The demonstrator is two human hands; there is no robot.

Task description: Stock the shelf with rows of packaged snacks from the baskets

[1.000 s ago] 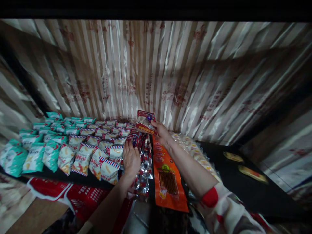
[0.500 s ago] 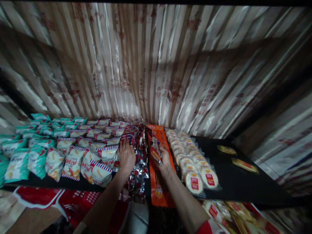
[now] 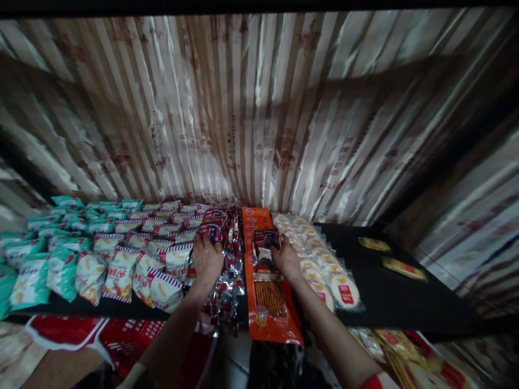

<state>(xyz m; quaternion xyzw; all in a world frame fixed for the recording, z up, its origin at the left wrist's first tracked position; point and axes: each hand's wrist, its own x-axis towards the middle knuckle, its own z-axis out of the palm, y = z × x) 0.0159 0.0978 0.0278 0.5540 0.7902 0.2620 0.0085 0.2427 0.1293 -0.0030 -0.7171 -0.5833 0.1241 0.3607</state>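
Note:
My left hand (image 3: 207, 262) is closed over the dark maroon snack packets (image 3: 213, 224), its thumb and fingers on their printed fronts; what lies under the palm is hidden. These packets form a column with shiny silver ends near the shelf's middle. My right hand (image 3: 288, 262) grips the right edge of a single maroon snack packet (image 3: 265, 254) with a clear lower end. That packet is over the long orange packs (image 3: 275, 319), which have a window showing brown sticks. I cannot tell whether it touches them.
White-and-blue snack bags (image 3: 121, 270) and green bags (image 3: 30, 278) stand in rows on the left. Clear-wrapped round crackers (image 3: 344, 292) lie to the right. Two yellow packets (image 3: 404, 269) lie farther right on the black shelf (image 3: 430, 308). A striped curtain (image 3: 243, 108) hangs behind.
My right hand has moved slightly right, and its maroon packet has turned to lie front up, lengthwise along the orange packs. My left hand stays at the maroon packets.

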